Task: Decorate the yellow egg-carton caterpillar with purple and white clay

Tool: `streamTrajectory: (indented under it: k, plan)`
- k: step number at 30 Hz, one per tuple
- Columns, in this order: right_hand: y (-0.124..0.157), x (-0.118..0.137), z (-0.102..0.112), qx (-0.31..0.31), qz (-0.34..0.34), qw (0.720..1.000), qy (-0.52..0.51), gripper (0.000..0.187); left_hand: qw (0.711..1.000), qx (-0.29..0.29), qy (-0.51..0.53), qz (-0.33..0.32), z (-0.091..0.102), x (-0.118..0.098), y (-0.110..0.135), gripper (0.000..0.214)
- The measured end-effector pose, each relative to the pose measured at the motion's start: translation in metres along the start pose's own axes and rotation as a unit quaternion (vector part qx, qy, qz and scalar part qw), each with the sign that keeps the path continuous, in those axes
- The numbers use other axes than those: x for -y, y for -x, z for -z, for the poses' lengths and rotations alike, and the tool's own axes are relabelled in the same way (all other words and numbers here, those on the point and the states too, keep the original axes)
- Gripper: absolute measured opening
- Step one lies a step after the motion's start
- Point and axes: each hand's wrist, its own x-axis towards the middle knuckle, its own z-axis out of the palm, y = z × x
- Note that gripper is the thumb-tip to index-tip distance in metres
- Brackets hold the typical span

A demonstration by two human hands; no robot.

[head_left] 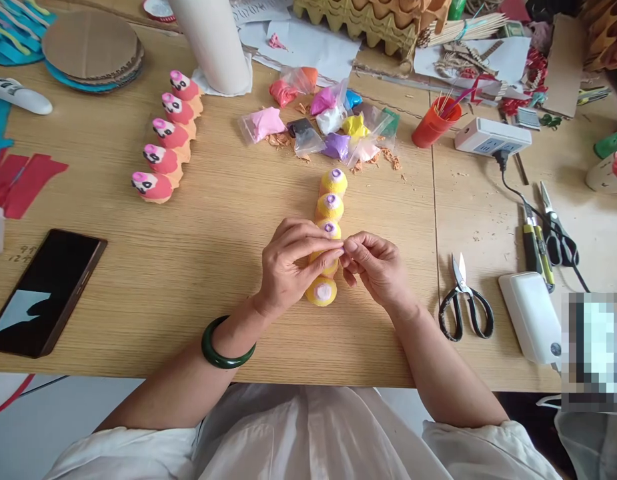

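Observation:
A row of egg-carton cups coated in yellow clay (330,212) lies lengthwise in front of me. The far cups carry pale discs with purple rings; the nearest cup (322,292) shows a plain pale disc. My left hand (294,263) hovers over the row from the left, its thumb and fingers pinched together. From the right, my right hand (375,268) meets it, thumb and forefinger also closed. The fingertips of both hands touch or nearly touch above the row. Whatever they pinch is tiny and mostly hidden. Part of the row is covered by my left hand.
A pink-and-red egg-carton row (169,137) stands to the left, bags of coloured clay (335,137) beyond. On the right are scissors (463,297), a white power bank (529,319), a red cup of sticks (435,125) and a power strip (492,137). A phone (48,290) lies left.

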Motion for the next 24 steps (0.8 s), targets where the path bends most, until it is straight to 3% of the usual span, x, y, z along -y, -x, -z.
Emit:
streamTrajectory:
  k: [7, 11, 16, 20, 24]
  plan:
    - [0.0016, -0.0002, 0.0025, 0.024, -0.003, 1.0, 0.015, 0.038, 1.0, -0.005, 0.012, 0.012, 0.0026, -0.002, -0.0001, 0.005]
    - [0.0012, -0.0004, 0.0012, 0.023, -0.006, 1.0, 0.002, 0.036, 0.999, 0.023, 0.027, 0.041, 0.0017, -0.003, 0.0014, 0.021]
    - [0.0024, 0.0022, -0.0009, 0.031, -0.014, 0.999, 0.01, 0.04, 0.999, 0.01, 0.003, 0.043, 0.0009, -0.0041, 0.0028, 0.008]
    - [0.0034, 0.0052, -0.0003, 0.062, -0.051, 0.997, -0.022, 0.037, 0.999, -0.013, 0.007, 0.041, 0.0004, -0.0046, 0.003, 0.021]
    - [0.0026, 0.0059, 0.0009, 0.121, -0.118, 0.983, -0.073, 0.039, 0.999, -0.032, -0.012, 0.0, 0.0017, -0.0054, 0.003, 0.018]
